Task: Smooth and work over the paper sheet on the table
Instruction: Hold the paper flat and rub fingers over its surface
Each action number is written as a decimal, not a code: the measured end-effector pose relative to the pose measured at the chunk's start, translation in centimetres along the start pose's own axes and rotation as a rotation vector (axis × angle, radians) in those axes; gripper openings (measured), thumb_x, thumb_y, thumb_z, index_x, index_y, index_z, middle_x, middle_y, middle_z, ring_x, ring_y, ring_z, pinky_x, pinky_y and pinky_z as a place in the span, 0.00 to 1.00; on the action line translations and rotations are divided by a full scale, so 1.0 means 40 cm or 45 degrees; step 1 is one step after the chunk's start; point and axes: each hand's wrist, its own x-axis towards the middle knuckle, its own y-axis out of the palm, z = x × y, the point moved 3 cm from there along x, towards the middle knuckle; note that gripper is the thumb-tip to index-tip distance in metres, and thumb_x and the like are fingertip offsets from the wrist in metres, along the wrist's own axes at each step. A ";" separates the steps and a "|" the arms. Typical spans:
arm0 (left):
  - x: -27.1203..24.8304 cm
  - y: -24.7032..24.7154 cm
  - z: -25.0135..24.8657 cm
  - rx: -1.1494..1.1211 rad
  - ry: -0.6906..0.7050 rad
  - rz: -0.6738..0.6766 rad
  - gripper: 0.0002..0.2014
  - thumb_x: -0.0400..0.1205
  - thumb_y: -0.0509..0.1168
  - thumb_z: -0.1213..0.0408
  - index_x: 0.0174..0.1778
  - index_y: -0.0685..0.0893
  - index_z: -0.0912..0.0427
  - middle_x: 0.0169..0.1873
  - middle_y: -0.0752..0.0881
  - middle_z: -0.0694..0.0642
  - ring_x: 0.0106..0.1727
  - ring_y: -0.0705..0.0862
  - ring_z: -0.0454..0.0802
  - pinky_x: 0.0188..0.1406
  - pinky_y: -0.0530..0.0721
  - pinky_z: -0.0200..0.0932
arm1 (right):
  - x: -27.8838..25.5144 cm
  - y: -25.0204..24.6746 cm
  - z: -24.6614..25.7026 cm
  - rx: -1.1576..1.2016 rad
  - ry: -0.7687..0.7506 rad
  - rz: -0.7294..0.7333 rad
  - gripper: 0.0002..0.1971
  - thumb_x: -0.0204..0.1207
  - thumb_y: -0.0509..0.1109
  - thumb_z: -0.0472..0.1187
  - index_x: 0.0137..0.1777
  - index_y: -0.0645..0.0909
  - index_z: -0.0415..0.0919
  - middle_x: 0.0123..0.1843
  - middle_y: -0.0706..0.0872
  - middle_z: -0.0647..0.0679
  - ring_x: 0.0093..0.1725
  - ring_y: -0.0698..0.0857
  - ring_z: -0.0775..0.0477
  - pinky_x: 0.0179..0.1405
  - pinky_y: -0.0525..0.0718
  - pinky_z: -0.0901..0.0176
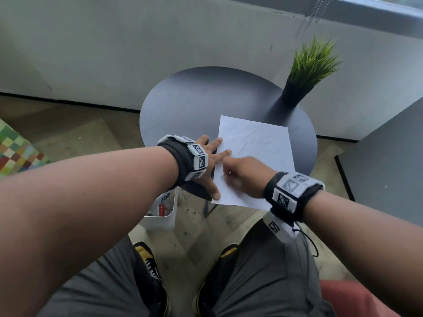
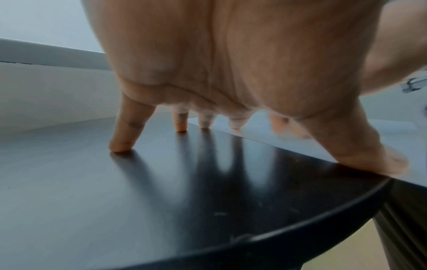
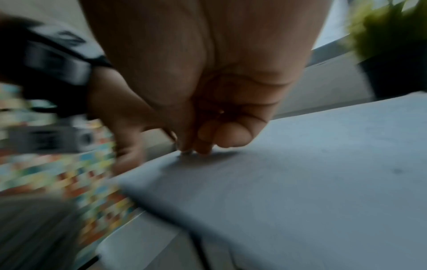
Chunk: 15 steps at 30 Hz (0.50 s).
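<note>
We pin the paper sheet [image 1: 256,152] with our spread left hand [image 1: 207,161]; our right hand [image 1: 246,176] (fingers curled, holding nothing) rubs creases; next, stroke outward.

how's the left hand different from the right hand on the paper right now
The left hand is spread, fingers straight, fingertips planted; the right hand has its fingers curled under, knuckles down.
The left hand sits at the left edge of the paper sheet, partly on the round table; the right hand lies wholly on the sheet's near part.
The left hand shows sharp; the right hand is blurred.
Both touch the sheet, and neither grips it.
</note>
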 end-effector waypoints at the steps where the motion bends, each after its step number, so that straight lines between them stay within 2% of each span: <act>1: 0.002 0.000 -0.001 0.016 0.000 0.003 0.69 0.56 0.69 0.18 0.88 0.39 0.37 0.89 0.38 0.52 0.85 0.48 0.67 0.78 0.66 0.73 | -0.021 0.012 0.030 -0.014 -0.120 0.092 0.05 0.80 0.65 0.42 0.52 0.79 0.43 0.42 0.84 0.47 0.41 0.78 0.45 0.39 0.74 0.55; 3: 0.003 0.000 -0.002 0.036 -0.002 0.003 0.69 0.57 0.69 0.19 0.88 0.38 0.39 0.89 0.37 0.53 0.85 0.48 0.68 0.77 0.66 0.72 | -0.032 0.017 0.038 -0.026 -0.199 0.185 0.04 0.79 0.67 0.41 0.51 0.80 0.44 0.41 0.84 0.50 0.41 0.78 0.46 0.40 0.75 0.56; 4: 0.002 0.000 -0.003 0.030 -0.005 0.000 0.69 0.58 0.69 0.19 0.88 0.39 0.39 0.89 0.37 0.53 0.85 0.48 0.68 0.78 0.66 0.72 | -0.019 0.012 0.021 -0.024 -0.142 0.157 0.04 0.79 0.66 0.42 0.51 0.79 0.45 0.43 0.85 0.49 0.43 0.81 0.44 0.42 0.77 0.55; 7: 0.005 0.000 0.000 0.019 -0.012 -0.009 0.69 0.57 0.69 0.18 0.88 0.38 0.39 0.89 0.38 0.54 0.85 0.48 0.67 0.79 0.65 0.72 | 0.011 -0.014 -0.048 0.008 0.263 -0.056 0.06 0.81 0.63 0.47 0.53 0.74 0.46 0.49 0.84 0.43 0.49 0.82 0.38 0.46 0.80 0.50; 8: 0.007 0.000 -0.001 0.019 -0.016 -0.007 0.69 0.57 0.69 0.18 0.88 0.38 0.39 0.89 0.37 0.54 0.85 0.48 0.67 0.79 0.65 0.72 | 0.007 -0.012 -0.053 -0.017 0.289 -0.102 0.07 0.81 0.62 0.47 0.53 0.73 0.45 0.48 0.83 0.42 0.48 0.81 0.38 0.44 0.79 0.50; 10: 0.009 0.002 -0.001 0.021 -0.024 0.006 0.70 0.56 0.69 0.18 0.88 0.38 0.39 0.89 0.37 0.54 0.86 0.47 0.67 0.80 0.64 0.73 | -0.014 0.011 -0.017 -0.045 0.109 -0.070 0.06 0.82 0.61 0.46 0.52 0.73 0.44 0.44 0.82 0.44 0.45 0.81 0.38 0.40 0.76 0.51; 12: 0.010 0.002 -0.002 0.037 -0.024 0.012 0.70 0.56 0.68 0.18 0.87 0.37 0.38 0.89 0.36 0.54 0.86 0.47 0.67 0.80 0.63 0.74 | -0.051 0.032 0.033 -0.045 -0.137 0.105 0.06 0.82 0.63 0.46 0.47 0.73 0.45 0.38 0.80 0.49 0.38 0.78 0.43 0.37 0.76 0.52; 13: 0.012 0.001 -0.003 0.042 -0.023 0.012 0.70 0.56 0.68 0.18 0.87 0.37 0.38 0.89 0.36 0.54 0.86 0.46 0.67 0.80 0.63 0.74 | -0.059 0.031 0.037 -0.034 -0.178 0.194 0.06 0.81 0.64 0.47 0.47 0.74 0.45 0.37 0.80 0.51 0.37 0.77 0.45 0.37 0.77 0.52; 15: 0.010 -0.001 -0.006 0.037 -0.022 0.019 0.70 0.57 0.70 0.19 0.88 0.37 0.39 0.89 0.36 0.55 0.86 0.46 0.68 0.80 0.61 0.74 | -0.041 0.011 0.005 -0.032 -0.105 0.216 0.06 0.79 0.66 0.47 0.49 0.77 0.46 0.40 0.83 0.51 0.42 0.81 0.46 0.41 0.78 0.54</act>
